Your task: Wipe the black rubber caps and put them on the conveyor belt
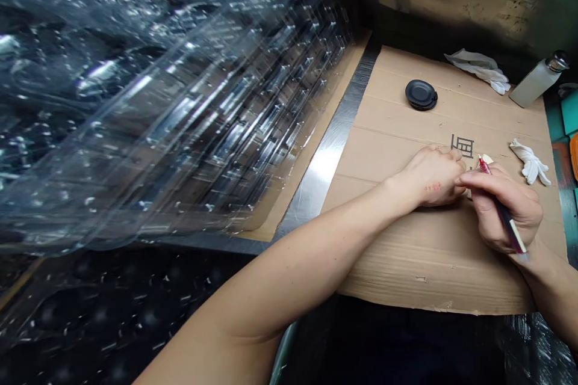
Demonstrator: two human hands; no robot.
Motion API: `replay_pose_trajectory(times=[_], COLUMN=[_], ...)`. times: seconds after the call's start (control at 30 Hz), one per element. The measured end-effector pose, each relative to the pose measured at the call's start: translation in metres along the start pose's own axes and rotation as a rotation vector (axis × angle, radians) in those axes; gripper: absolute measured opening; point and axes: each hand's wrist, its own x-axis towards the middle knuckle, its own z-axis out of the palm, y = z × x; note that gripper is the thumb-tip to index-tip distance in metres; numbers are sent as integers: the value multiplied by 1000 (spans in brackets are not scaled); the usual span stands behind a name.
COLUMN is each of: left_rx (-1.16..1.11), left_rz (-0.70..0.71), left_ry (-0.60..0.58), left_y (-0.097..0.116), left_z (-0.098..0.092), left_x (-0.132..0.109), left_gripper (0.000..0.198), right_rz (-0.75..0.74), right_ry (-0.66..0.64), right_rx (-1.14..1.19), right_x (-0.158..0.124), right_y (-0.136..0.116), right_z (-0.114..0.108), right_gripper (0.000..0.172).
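My right hand (515,201) is closed round a pen (506,216) with a red end, which points up and away from me. My left hand (436,177) rests on the cardboard sheet (388,162) just left of it, fingers curled. A small pale piece (487,159) shows between the two hands. Most of it is covered, and what the left fingers hold is hidden. Farther back on the cardboard lie black round lid-like parts (421,94), apparently stacked.
Clear plastic trays (180,114) are piled high on the left, by a metal edge (329,156). White gloves (530,162) lie on the right, with another white glove or cloth (478,69) farther back. A pale bottle (536,83) stands tilted in view near the back right corner.
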Motion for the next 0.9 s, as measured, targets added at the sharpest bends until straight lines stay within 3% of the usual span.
replay_pose_trajectory(times=[0.13,0.23,0.47,0.8,0.9], left_rx=[-46,-109,-132,-142,-168], left_rz=[10,14,-14,-15,-72], left_ry=[-50,-57,-59,-74,-138], left_y=[-6,-9,-6,-13,-10], left_z=[-4,-6,-5,-13,-15], left_x=[1,0,1,1,0], left_gripper=[27,29,23,19,21], right_rz=[-232,-324,-291,-324,-299], right_ry=[-146,-212,-337,-302,-346], right_rx=[-124,-293,-510,-484,-479], right_x=[1,3,3,-1,0], right_y=[5,2,-12,-8,-10], right_z=[-2,-1,4,9,11], right_gripper=[24,23,31,26,28])
